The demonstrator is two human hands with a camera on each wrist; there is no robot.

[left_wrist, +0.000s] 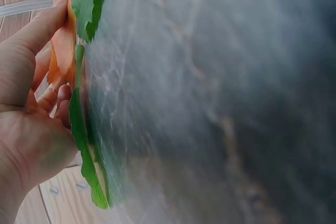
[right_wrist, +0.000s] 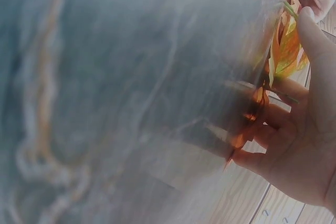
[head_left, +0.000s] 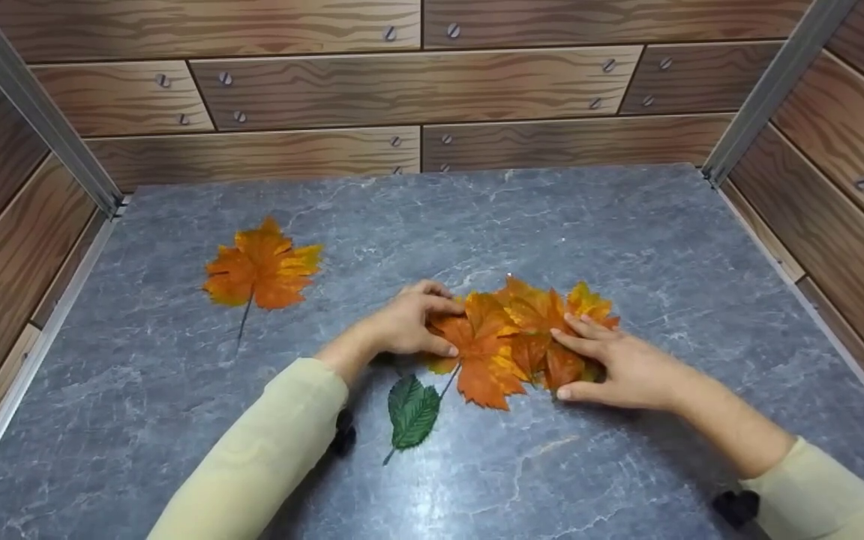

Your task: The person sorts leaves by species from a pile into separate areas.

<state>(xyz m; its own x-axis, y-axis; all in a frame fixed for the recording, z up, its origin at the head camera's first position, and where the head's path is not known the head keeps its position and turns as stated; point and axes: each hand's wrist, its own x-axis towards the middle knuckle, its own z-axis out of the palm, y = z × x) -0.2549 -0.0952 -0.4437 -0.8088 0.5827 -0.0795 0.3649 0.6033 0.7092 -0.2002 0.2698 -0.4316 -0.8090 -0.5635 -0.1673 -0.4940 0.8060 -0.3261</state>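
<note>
A cluster of overlapping orange and yellow artificial maple leaves (head_left: 488,341) lies on the grey marbled table, with its stem pointing toward the near side. My left hand (head_left: 417,319) rests at the cluster's left edge, thumb and fingers apart and touching the leaves. Over the right part, my right hand (head_left: 619,364) lies with spread fingers on the leaves and its thumb at their near edge. Just in front of the cluster is a green leaf (head_left: 413,412) with a short stem. The left wrist view shows another green leaf (left_wrist: 88,150) below the left palm.
A single orange maple leaf (head_left: 263,266) with a dark stem lies apart at the left of the table (head_left: 154,420). Wood-patterned panels (head_left: 402,86) stand behind and on both sides, with metal posts (head_left: 777,90) at the back corners.
</note>
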